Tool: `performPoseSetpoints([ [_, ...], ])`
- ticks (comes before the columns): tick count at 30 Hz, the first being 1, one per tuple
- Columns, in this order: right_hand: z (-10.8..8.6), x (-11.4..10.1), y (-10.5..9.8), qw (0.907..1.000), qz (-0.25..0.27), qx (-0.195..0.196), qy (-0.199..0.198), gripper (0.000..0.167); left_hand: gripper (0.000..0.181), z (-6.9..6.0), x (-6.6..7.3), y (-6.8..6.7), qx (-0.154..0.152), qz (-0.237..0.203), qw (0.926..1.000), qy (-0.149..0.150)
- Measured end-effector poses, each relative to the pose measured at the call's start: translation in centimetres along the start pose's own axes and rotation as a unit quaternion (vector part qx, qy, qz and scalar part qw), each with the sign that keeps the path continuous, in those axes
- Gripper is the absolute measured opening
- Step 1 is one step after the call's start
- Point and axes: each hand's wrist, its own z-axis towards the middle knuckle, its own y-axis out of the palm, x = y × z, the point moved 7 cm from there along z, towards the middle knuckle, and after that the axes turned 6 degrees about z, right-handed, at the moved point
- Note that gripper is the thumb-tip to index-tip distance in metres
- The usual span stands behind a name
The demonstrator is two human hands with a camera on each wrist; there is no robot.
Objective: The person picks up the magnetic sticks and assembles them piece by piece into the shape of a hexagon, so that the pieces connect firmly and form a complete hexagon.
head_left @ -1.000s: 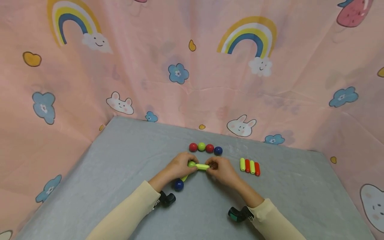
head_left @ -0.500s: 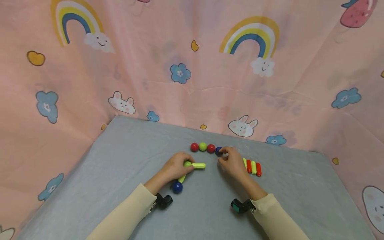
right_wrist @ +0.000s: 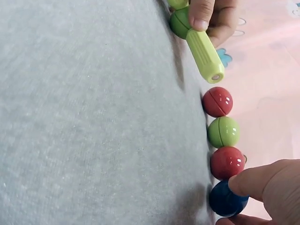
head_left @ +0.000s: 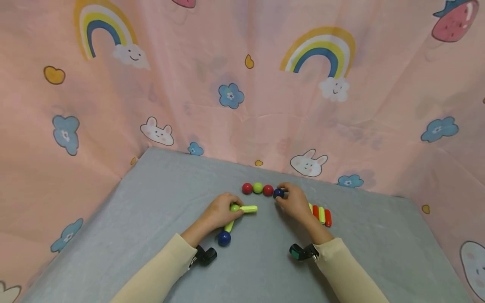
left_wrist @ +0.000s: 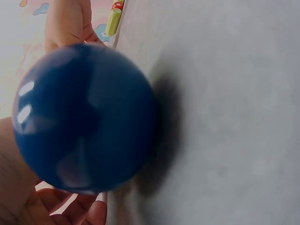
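My left hand (head_left: 222, 209) grips a green ball (right_wrist: 180, 23) between thumb and fingers. A yellow-green rod (head_left: 249, 209) sticks out from that ball to the right, its free end showing a small metal tip in the right wrist view. A second yellow-green rod (head_left: 229, 226) runs from the ball toward the front and ends at a blue ball (head_left: 224, 238), which looms large in the left wrist view. Farther back, my right hand (head_left: 295, 204) pinches another blue ball (right_wrist: 228, 199), at the right end of a row of balls, with thumb and fingers.
Beside this blue ball, the row continues with a red ball (head_left: 268, 190), a green ball (head_left: 257, 187) and another red ball (head_left: 247, 188). Yellow-green and red rods (head_left: 321, 214) lie side by side, partly behind my right hand. A pink patterned curtain (head_left: 212, 126) borders the grey table (head_left: 182, 176).
My right hand has left the rod's free end and moved back and right to the blue ball, now pinching it. My left hand has shifted slightly left with the joined pieces.
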Motion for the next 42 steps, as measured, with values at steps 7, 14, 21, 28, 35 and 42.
performPoseSetpoints([
  [7, -0.1, 0.6, 0.3, 0.9999, 0.000, -0.005, -0.009, 0.030, 0.012, 0.1, -0.1, 0.0, -0.004, 0.001, 1.0000, -0.001],
  [14, -1.3, 0.2, 1.0, 0.9986, -0.005, -0.032, -0.041, 0.031, 0.013, 0.2, 0.0, 0.2, -0.004, 0.014, 0.9999, 0.005],
  [21, -2.8, -1.1, 2.2, 0.9954, -0.011, -0.073, -0.061, 0.030, 0.013, 0.2, 0.2, 0.3, 0.000, 0.011, 0.9999, 0.008],
  [28, -3.4, -2.0, 3.1, 0.9943, -0.003, -0.093, -0.052, 0.029, 0.013, 0.1, 0.4, 0.3, 0.004, 0.019, 0.9997, 0.012],
  [35, -3.6, -2.2, 3.6, 0.9935, 0.003, -0.097, -0.058, 0.029, 0.013, 0.2, 0.7, 0.2, 0.008, 0.026, 0.9995, 0.019],
  [42, -3.7, -2.3, 3.4, 0.9930, 0.009, -0.098, -0.065, 0.031, 0.014, 0.4, 0.8, 0.3, 0.007, 0.035, 0.9992, 0.018],
])
